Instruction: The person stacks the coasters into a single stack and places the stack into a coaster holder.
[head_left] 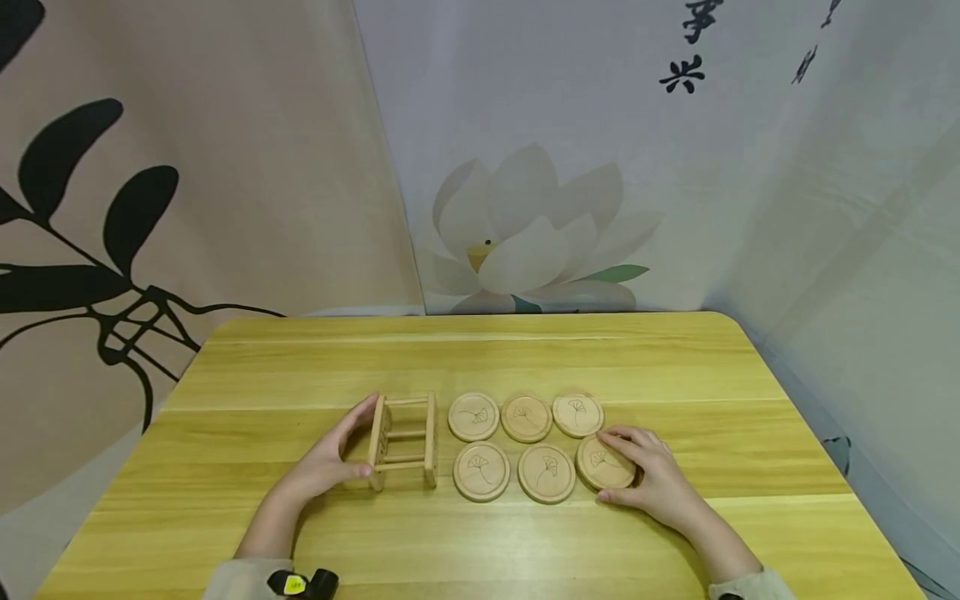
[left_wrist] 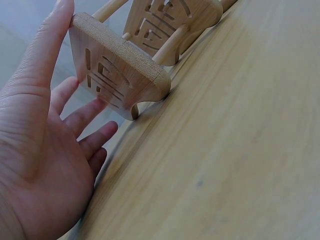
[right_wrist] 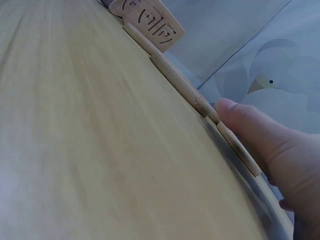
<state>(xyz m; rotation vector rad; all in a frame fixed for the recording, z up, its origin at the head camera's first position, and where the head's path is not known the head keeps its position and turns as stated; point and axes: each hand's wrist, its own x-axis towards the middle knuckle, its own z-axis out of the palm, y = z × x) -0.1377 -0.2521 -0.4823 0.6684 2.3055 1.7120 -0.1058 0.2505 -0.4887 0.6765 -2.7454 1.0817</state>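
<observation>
A small wooden rack (head_left: 406, 457) with slatted rods and cut-out side panels stands left of the coasters. My left hand (head_left: 332, 457) holds its left side panel (left_wrist: 110, 70), thumb at the near end and index finger at the far end. Round wooden coasters with engraved leaf designs lie in two rows of three. At the right end of the near row, my right hand (head_left: 654, 471) grips a coaster (head_left: 602, 463) by its edge between thumb and fingers. Beside it is the middle coaster (head_left: 547, 473); behind it lies another coaster (head_left: 577, 414).
The remaining coasters include one nearest the rack in the near row (head_left: 481, 472), one behind it (head_left: 473, 417) and one in the middle of the far row (head_left: 527, 417). All are on a wooden table (head_left: 480, 550). Printed fabric (head_left: 525, 100) hangs behind the table.
</observation>
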